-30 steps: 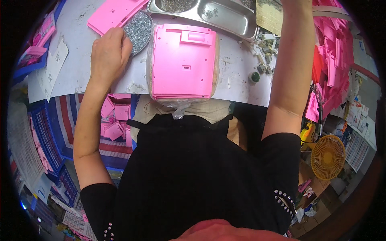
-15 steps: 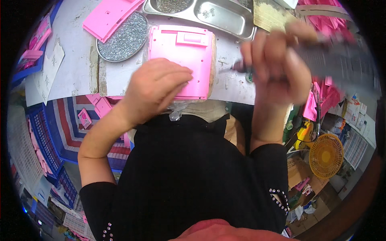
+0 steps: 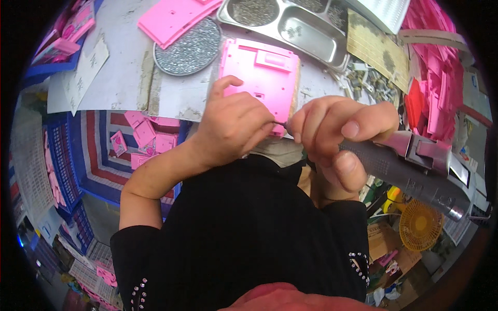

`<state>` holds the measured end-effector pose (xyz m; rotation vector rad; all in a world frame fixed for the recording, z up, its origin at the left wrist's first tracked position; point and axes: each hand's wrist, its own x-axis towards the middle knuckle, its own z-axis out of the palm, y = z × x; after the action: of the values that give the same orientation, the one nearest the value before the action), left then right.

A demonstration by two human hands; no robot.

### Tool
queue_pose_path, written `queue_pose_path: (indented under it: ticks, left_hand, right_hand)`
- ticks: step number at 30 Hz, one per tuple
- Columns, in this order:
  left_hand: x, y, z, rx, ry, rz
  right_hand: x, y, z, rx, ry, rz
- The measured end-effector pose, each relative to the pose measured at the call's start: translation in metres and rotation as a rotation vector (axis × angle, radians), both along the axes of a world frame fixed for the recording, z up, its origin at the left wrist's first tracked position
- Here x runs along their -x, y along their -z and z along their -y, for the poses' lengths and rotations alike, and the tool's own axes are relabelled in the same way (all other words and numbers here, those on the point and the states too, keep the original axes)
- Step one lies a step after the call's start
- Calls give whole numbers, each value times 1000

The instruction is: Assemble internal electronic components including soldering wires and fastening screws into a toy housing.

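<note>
A flat pink plastic housing (image 3: 246, 72) with a raised rectangular part lies on the worktable in front of me. My right hand (image 3: 332, 127) is wrapped round a dark grey electric screwdriver (image 3: 404, 171), held nearly level with its bit pointing left. The bit's tip reaches the fingertips of my left hand (image 3: 231, 124), over the near right corner of the housing. Thumb and fingers of that left hand are pinched together, its index finger bent outward. Whatever sits in the pinch is hidden or too small to make out.
A round dish of small silvery screws (image 3: 187, 49) stands left of the housing, under more pink panels (image 3: 174, 23). Behind is a metal compartment tray (image 3: 288, 49). Small metal parts (image 3: 360, 80) and a pink pile (image 3: 438, 78) lie right. A blue crate (image 3: 96, 160) stands lower left.
My right hand has brought the screwdriver down and toward the left hand, so its bit meets the left fingertips. My left hand has shifted to the housing's near right corner. The whole view has shifted.
</note>
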<state>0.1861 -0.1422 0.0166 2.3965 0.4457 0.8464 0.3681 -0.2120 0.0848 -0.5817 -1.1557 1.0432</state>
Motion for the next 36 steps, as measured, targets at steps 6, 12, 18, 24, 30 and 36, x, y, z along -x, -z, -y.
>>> queue_pose_path:
  ticks: [6,12,18,24,30,36]
  left_hand:
    - [47,23,-94,-172,-414,-230]
    - [62,42,-107,-203,-483,-369]
    - [57,45,-113,-255,-445,-213]
    - [15,26,-76,-118,226,1]
    - [-17,23,-63,-159,419,-124]
    - [-16,26,-50,-120,345,-164]
  right_hand:
    - [-15,12,-11,-8,7,-66]
    - [-21,18,-17,-26,30,-34]
    - [-25,18,-5,2,44,-12]
    - [-33,22,2,-59,-10,-12]
    - [-36,22,25,-19,31,-5]
    - [-34,26,34,34,54,-6]
